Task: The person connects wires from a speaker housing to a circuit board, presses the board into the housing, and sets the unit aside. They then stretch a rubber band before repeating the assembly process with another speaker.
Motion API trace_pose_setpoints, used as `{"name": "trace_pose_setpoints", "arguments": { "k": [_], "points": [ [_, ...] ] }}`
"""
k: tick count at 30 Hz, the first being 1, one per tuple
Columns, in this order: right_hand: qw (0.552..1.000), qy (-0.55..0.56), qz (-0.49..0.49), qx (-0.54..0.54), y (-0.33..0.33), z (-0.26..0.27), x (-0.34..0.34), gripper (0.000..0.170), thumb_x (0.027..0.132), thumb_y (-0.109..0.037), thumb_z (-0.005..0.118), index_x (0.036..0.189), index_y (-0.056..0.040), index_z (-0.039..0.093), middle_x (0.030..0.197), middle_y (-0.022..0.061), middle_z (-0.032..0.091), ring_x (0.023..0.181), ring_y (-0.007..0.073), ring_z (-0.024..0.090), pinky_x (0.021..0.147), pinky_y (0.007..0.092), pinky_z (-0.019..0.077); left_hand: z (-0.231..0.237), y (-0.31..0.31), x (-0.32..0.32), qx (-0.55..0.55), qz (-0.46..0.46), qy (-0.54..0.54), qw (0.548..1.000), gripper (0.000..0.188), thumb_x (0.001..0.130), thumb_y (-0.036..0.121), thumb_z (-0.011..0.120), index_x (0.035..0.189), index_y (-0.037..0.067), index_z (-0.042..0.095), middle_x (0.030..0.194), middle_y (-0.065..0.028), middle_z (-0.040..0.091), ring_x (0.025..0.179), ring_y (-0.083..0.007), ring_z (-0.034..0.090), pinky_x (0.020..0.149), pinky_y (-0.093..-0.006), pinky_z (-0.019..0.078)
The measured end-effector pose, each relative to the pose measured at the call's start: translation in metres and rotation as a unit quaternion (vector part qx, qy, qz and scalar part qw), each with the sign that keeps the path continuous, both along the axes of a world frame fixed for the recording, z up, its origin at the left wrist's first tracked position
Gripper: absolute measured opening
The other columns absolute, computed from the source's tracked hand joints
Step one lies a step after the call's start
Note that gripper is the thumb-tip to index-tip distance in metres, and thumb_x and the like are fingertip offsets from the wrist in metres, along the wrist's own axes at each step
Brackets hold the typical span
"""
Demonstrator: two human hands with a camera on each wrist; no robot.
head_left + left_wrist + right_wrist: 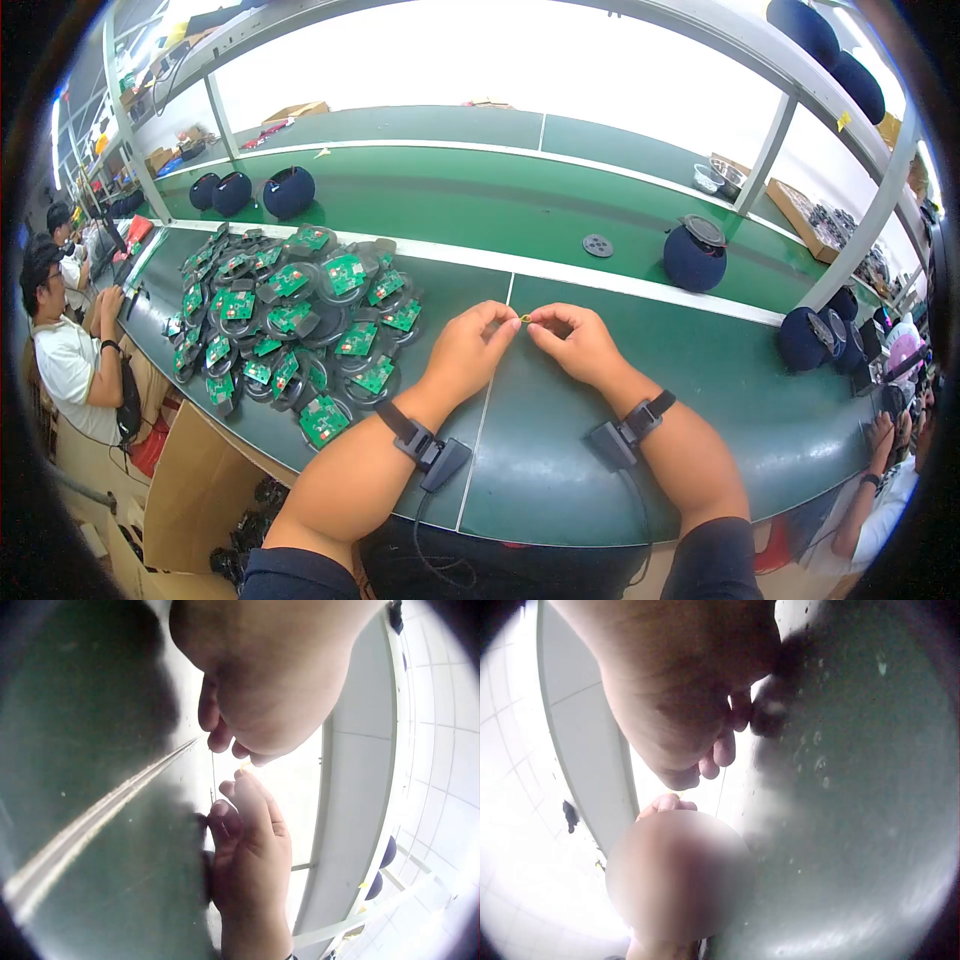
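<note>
In the head view my left hand (468,348) and right hand (582,348) meet fingertip to fingertip above the green table (580,450). Between them is a small, thin yellow piece (525,318), like a short bit of wire; its kind I cannot tell. Thumb and forefinger of each hand pinch it from either side. The wrist views show a sliver of the yellow piece (244,768) at the fingertips, mostly hidden by them. Left of my left hand lies a large heap of round black parts with green circuit boards (357,338).
Beyond a white rail stand a dark-blue round speaker body (694,262) and a black disc (597,245); more round bodies (289,192) stand back left. Others (803,340) crowd the right edge. A cardboard box (205,490) is below left. People sit on both sides.
</note>
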State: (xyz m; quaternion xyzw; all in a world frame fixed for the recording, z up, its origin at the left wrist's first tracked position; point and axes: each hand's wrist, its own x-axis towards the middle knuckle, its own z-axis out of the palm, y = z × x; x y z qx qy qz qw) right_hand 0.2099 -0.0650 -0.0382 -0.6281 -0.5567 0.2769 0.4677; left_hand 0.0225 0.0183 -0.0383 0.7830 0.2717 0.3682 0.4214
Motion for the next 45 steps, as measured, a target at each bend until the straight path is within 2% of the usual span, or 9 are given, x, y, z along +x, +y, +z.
{"name": "trace_pose_setpoints", "arguments": {
  "k": [6,13,18,24,31,33,37,39,45],
  "points": [
    [0.999,0.034,-0.001,0.026,-0.001,0.001,-0.003,0.020,0.096,-0.020,0.073,0.104,-0.0010,0.073,0.092,0.0053,0.074,0.084,0.0102,0.067,0.075,0.0281,0.0536,-0.005,0.003,0.001,0.016,-0.001,-0.010,1.000,0.019,0.099,0.020,0.069,0.106,0.002,0.068,0.083,-0.0029,0.068,0.073,-0.0089,0.060,0.067,-0.0270,0.0500],
    [0.991,-0.063,-0.077,0.088,0.000,0.004,-0.002,0.020,0.096,-0.020,0.071,0.101,-0.0008,0.072,0.088,0.0066,0.073,0.078,0.0130,0.066,0.071,0.0303,0.0525,0.003,-0.004,0.001,0.020,0.004,-0.017,1.000,0.017,0.100,0.019,0.067,0.103,0.002,0.067,0.085,-0.0037,0.067,0.073,-0.0103,0.061,0.068,-0.0272,0.0507],
    [0.979,-0.052,-0.129,0.147,0.004,0.007,-0.004,0.019,0.097,-0.020,0.070,0.099,-0.0015,0.072,0.088,0.0061,0.072,0.079,0.0135,0.064,0.067,0.0297,0.0489,0.018,-0.012,-0.001,0.222,0.051,-0.054,0.972,0.008,0.097,0.010,0.068,0.100,0.002,0.067,0.089,-0.0096,0.068,0.073,-0.0200,0.067,0.067,-0.0320,0.0541],
    [0.966,-0.014,-0.163,0.201,0.013,-0.001,0.003,0.016,0.098,-0.018,0.068,0.095,-0.0017,0.068,0.087,0.0039,0.071,0.081,0.0108,0.062,0.070,0.0290,0.0493,0.035,-0.025,-0.002,0.360,0.022,-0.068,0.930,0.011,0.088,0.004,0.073,0.098,0.003,0.067,0.089,-0.0118,0.069,0.075,-0.0304,0.068,0.065,-0.0365,0.0558],
    [0.963,0.071,-0.162,0.204,0.018,-0.001,0.004,0.016,0.099,-0.017,0.068,0.094,-0.0020,0.066,0.086,0.0022,0.069,0.080,0.0096,0.061,0.073,0.0270,0.0490,0.039,-0.038,0.000,0.426,-0.002,-0.089,0.900,0.016,0.083,0.000,0.076,0.097,0.002,0.067,0.089,-0.0122,0.070,0.074,-0.0309,0.068,0.064,-0.0390,0.0560],
    [0.961,0.054,-0.171,0.209,0.019,-0.001,0.004,0.015,0.099,-0.017,0.067,0.094,-0.0022,0.066,0.086,0.0020,0.069,0.081,0.0088,0.061,0.074,0.0263,0.0490,0.038,-0.037,0.000,0.460,-0.003,-0.093,0.883,0.020,0.082,0.002,0.075,0.100,0.001,0.065,0.090,-0.0098,0.067,0.071,-0.0257,0.064,0.061,-0.0368,0.0531],
    [0.953,0.074,-0.180,0.232,0.022,-0.001,0.001,0.022,0.101,-0.021,0.067,0.088,-0.0040,0.063,0.078,-0.0006,0.063,0.072,0.0067,0.056,0.065,0.0258,0.0459,0.049,-0.046,-0.004,0.461,-0.011,-0.080,0.884,0.027,0.080,0.002,0.080,0.103,0.002,0.066,0.087,-0.0110,0.069,0.071,-0.0307,0.066,0.063,-0.0381,0.0555],
    [0.975,0.139,-0.149,0.090,0.019,-0.002,0.004,0.033,0.102,-0.028,0.067,0.078,-0.0074,0.058,0.069,-0.0041,0.055,0.063,0.0047,0.046,0.056,0.0255,0.0385,0.060,-0.055,-0.006,0.414,0.036,-0.071,0.907,0.033,0.081,0.005,0.081,0.109,0.004,0.064,0.085,-0.0096,0.066,0.070,-0.0276,0.066,0.060,-0.0355,0.0533],
    [0.969,0.161,-0.169,0.083,0.015,-0.002,0.008,0.041,0.103,-0.034,0.065,0.072,-0.0106,0.053,0.064,-0.0076,0.047,0.059,0.0026,0.037,0.051,0.0255,0.0311,0.037,-0.048,-0.007,0.326,0.067,-0.057,0.941,0.031,0.085,0.009,0.080,0.111,0.006,0.065,0.083,-0.0084,0.063,0.063,-0.0199,0.060,0.055,-0.0312,0.0476]
  ]
}}
